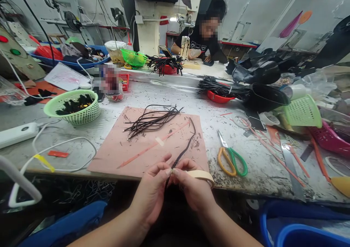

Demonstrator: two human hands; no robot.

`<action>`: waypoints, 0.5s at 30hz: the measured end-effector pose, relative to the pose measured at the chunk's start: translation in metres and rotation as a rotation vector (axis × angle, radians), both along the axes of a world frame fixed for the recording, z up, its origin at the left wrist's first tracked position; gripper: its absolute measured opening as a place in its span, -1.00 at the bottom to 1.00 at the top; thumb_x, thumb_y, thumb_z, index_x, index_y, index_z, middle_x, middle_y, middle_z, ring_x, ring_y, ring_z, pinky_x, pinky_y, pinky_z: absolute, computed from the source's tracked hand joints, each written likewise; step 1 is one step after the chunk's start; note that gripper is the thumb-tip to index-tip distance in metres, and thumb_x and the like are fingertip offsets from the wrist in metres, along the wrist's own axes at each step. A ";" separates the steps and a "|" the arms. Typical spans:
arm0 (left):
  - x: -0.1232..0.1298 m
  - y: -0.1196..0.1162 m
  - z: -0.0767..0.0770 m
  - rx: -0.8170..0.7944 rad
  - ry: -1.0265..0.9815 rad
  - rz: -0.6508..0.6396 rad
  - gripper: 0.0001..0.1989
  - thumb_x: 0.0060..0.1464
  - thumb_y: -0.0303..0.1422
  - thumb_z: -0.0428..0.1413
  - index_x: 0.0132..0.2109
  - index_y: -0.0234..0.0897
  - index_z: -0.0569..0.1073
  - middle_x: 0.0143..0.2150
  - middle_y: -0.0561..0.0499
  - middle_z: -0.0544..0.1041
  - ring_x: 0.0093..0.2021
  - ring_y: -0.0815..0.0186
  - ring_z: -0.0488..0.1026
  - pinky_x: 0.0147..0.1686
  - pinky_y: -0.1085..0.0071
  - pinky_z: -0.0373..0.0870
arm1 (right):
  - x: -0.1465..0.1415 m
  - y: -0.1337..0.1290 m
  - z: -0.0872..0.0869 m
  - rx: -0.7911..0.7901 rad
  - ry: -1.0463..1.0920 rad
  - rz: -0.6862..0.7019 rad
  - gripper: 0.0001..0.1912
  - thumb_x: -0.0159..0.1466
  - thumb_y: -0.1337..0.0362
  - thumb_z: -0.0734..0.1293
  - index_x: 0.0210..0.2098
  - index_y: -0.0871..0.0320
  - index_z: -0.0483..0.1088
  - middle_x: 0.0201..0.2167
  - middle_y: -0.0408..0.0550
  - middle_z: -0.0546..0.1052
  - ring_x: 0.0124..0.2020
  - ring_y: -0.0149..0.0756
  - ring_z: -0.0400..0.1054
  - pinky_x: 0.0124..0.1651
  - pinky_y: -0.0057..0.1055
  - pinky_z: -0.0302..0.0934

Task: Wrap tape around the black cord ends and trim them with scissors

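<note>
At the near edge of the table, my left hand [155,187] and my right hand [195,185] meet, thumbs and fingertips pinching a black braided cord [179,157]. The cord's far end lies curved on a pink mat [109,156]. A roll of masking tape [205,175] is held in my right hand, partly hidden behind its fingers. Between the thumbs, the exact spot being pinched is too small to make out. Farther up the mat lies a loose bunch of black cords [153,119], with a small beige strip [159,141] nearer to me.
Orange-and-green-handled scissors [232,159] lie right of the mat, beyond them a metal ruler [292,170]. A light green basket [72,110] with black pieces stands left. A red bowl [218,97] carries bundled black cords. Across the table, a person [202,43] sits at a sewing machine.
</note>
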State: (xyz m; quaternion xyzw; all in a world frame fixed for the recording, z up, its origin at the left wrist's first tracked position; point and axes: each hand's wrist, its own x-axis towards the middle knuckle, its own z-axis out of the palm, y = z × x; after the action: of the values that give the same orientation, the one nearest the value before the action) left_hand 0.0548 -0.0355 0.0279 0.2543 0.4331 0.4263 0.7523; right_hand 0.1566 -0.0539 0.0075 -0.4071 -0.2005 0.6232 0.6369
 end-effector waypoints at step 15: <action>-0.022 0.013 0.002 0.558 0.409 -0.266 -0.93 -0.10 -0.36 0.17 -0.49 -0.22 0.48 -0.43 0.01 0.40 -0.36 0.26 0.34 -0.34 0.44 0.28 | 0.009 -0.002 0.001 -0.038 -0.197 0.035 -0.75 -0.13 0.24 0.47 -0.47 0.15 0.40 -0.62 -0.24 0.38 -0.60 -0.50 0.21 -0.49 -0.53 0.14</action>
State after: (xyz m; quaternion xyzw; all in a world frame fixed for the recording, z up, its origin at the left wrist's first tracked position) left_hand 0.0326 -0.0224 0.0303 0.5836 0.4050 0.3667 0.6007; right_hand 0.1651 -0.0557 0.0084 -0.4749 -0.2574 0.5949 0.5953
